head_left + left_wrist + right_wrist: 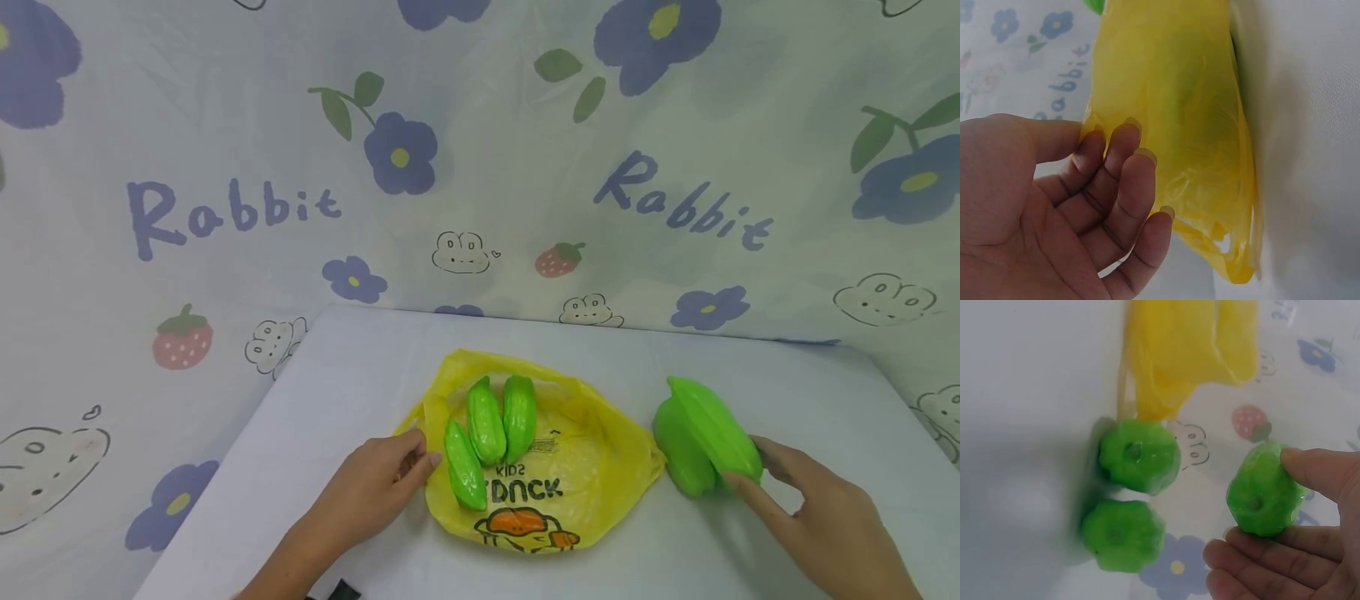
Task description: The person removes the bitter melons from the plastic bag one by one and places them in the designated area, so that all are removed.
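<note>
One green fruit (pixel 718 429) was held between thumb and fingers of the right hand (pixel 828 512), above the table's right side; the right wrist view separated two lower fruits (pixel 1140 456), partly hidden from the head. Leftward, the left hand (pixel 375 483) pinched the left rim of a yellow bag (pixel 607 475) containing three fruits (pixel 486 423). White tabletop (pixel 817 392) stretched beyond to its far edge.

the left hand (pixel 371 487), at seven o'clock in the head view, is bare, and so is the left arm (pixel 300 548) below it. its nails (pixel 1147 154) poke past the fingertips (pixel 1137 172), and lines cross its palm (pixel 1032 247). the right hand (pixel 832 521), at four o'clock, is bare too. a small black bit (pixel 344 591) by the left arm is too cut off to name
</note>
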### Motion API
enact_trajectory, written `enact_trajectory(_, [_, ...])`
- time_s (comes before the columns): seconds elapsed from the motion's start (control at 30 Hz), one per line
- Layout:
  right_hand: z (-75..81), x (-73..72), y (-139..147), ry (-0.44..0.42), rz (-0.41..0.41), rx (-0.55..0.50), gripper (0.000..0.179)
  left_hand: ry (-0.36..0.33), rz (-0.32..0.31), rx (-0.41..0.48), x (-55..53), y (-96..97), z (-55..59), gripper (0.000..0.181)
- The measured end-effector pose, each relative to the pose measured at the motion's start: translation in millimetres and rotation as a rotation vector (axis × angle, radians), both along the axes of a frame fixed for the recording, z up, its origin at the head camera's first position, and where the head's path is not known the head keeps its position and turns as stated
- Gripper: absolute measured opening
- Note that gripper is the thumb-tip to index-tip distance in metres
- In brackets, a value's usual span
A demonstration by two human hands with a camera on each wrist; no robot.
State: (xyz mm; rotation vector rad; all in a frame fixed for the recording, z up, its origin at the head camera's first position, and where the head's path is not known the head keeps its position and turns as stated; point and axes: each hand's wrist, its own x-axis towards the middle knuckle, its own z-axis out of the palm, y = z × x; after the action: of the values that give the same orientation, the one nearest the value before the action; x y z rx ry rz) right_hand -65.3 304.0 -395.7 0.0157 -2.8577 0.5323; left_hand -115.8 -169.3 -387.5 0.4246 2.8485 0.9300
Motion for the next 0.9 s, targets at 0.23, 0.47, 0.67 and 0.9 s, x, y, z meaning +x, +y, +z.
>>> enact_trajectory(0.23, [-3.4,-3.4,12.4,-0.020,-0.051,0.008,0.072,-0.004,0.000,-0.001,0.6,-0.1,-0.5,0.025])
enact_trajectory(0.47, [-4.4,-10.7,24.8,-0.107,-0.121,0.029,0.079,0.001,-0.002,0.000,0.8,-0.5,-0.9,0.025])
enact_trajectory(0.67, [-9.1,-14.5,34.8,-0.149,-0.142,0.028,0.080,0.012,-0.008,0.002,0.9,-0.7,-1.0,0.025])
enact_trajectory(0.9, [-12.5,-18.0,46.7,-0.168,-0.143,0.030,0.080,0.018,-0.011,-0.006,0.2,-0.1,-0.8,0.024])
